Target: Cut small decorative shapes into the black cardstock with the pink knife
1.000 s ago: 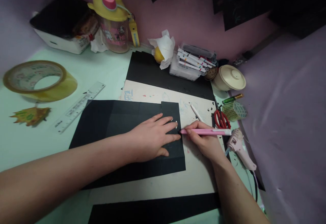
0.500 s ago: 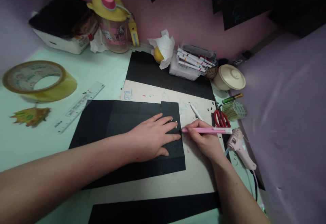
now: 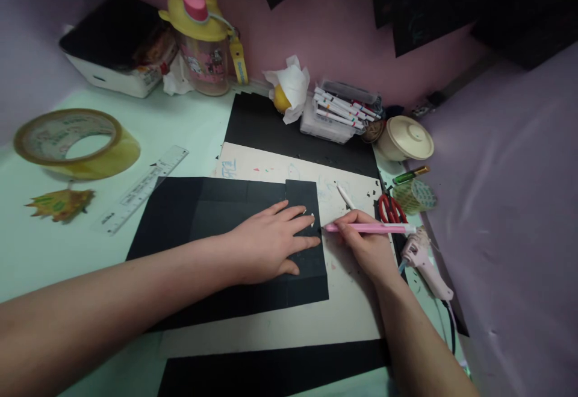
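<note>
My left hand [image 3: 275, 240] lies flat with fingers spread on a folded sheet of black paper [image 3: 221, 204]. Small white openings show in the paper near its fingertips. My right hand [image 3: 368, 249] pinches a slim pink pen-shaped tool [image 3: 365, 228], held almost level. Its tip is beside the paper's right edge; whether it touches is too small to tell. Under the black paper is a pale board [image 3: 271, 331] with blue marks and tiny scraps. A white pen [image 3: 345, 197] rests just beyond my right hand.
Red-handled scissors [image 3: 392, 209] and a pink glue gun [image 3: 427, 267] lie on the right. A clear ruler [image 3: 144, 189], a tape roll [image 3: 129, 153] and a leaf [image 3: 61, 204] are on the left. Behind stand a yellow-lidded cup [image 3: 205, 62] and a box of markers [image 3: 325, 126].
The pink tool and my right hand have shifted slightly right, the tip now just off the paper's edge. My left hand stays in place. The view has moved a little.
</note>
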{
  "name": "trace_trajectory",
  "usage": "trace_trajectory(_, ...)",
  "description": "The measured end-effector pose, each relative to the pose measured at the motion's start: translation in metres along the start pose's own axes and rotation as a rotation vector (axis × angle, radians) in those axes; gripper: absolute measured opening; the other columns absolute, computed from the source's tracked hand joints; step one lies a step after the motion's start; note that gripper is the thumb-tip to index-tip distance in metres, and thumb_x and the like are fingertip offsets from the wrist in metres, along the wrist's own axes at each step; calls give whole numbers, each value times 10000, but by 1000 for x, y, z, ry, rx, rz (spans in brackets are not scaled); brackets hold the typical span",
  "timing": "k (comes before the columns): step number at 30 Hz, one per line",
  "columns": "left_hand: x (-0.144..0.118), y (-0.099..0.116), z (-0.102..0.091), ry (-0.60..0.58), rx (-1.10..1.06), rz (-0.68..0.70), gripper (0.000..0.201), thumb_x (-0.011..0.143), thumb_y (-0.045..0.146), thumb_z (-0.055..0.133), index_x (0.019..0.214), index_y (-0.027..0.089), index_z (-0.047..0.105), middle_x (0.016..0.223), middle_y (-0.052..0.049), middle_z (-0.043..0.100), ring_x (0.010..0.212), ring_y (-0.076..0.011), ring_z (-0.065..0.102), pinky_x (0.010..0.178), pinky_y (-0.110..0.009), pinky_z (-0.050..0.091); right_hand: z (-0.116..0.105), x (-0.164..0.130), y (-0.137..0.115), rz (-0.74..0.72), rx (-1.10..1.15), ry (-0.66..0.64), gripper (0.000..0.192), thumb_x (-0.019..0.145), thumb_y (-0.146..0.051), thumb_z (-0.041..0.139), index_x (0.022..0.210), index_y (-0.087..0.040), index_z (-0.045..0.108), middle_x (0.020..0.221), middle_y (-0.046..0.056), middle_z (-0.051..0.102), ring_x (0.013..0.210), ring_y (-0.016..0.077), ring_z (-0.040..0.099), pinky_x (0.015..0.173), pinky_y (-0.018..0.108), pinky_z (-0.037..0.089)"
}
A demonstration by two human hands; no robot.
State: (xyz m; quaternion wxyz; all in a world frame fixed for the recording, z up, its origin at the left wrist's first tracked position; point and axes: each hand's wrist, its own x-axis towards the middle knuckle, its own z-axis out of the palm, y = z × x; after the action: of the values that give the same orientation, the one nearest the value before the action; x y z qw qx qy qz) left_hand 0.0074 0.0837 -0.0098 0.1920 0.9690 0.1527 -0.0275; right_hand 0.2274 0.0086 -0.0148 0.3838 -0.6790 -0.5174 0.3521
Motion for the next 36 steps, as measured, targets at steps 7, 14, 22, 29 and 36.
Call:
trace_trajectory(7,3,-2,3,34,48,-11,602,881,542,577,1417,302,445,1526,-68,358,1427,-309,261,1164,-490,176,4,-2,6,-41,131,203,336,863,-404,624,618,-193,532,493,-49,503,475,103,416,484,237,311)
trace_trajectory(14,3,-3,5,111,88,2,631,872,543,588,1399,218,467,1502,-96,394,1404,-314,308,1148,-485,219,2,-12,-9,14,87,237,258,872,-448,608,892,-199,671,589,-33,550,554,125,488,526,241,357)
trace_trajectory(22,2,-3,7,137,100,1,639,870,552,585,1396,210,463,1495,-93,407,1398,-302,320,1147,-460,217,25,-24,-8,117,136,279,252,789,-394,683,912,-174,674,717,20,664,589,143,568,551,263,452)
trace_trajectory(29,3,-6,8,158,72,14,640,861,554,594,1387,211,470,1476,-88,431,1394,-298,321,1153,-485,183,28,-21,-4,-126,-109,321,126,830,-283,591,738,-199,609,683,-1,631,656,157,595,612,266,473)
trace_trajectory(36,3,-8,9,159,55,26,647,867,572,573,1394,217,452,1474,-78,430,1397,-298,302,1158,-508,138,28,-21,0,-149,-156,314,149,832,-316,633,741,-198,632,694,12,656,657,165,605,624,281,472)
